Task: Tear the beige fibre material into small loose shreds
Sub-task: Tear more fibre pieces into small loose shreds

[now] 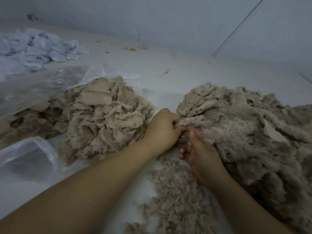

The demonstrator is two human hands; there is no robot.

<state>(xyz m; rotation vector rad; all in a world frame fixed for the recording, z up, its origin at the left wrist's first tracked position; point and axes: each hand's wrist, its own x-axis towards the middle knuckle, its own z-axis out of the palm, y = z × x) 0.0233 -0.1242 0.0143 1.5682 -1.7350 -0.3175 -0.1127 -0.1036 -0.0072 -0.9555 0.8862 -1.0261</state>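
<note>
Both hands (pixel 179 134) pinch beige fibre (pixel 190 121) (clear bag (pixel 50 85) holds more).

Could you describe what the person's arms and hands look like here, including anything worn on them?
Both forearms are bare right up to the bottom edge of the picture: no sleeves show. The left hand and right hand wear no gloves, and no rings, watch or bracelet can be seen on the fingers or wrists. The fingernails that show look short and unpainted.
</note>
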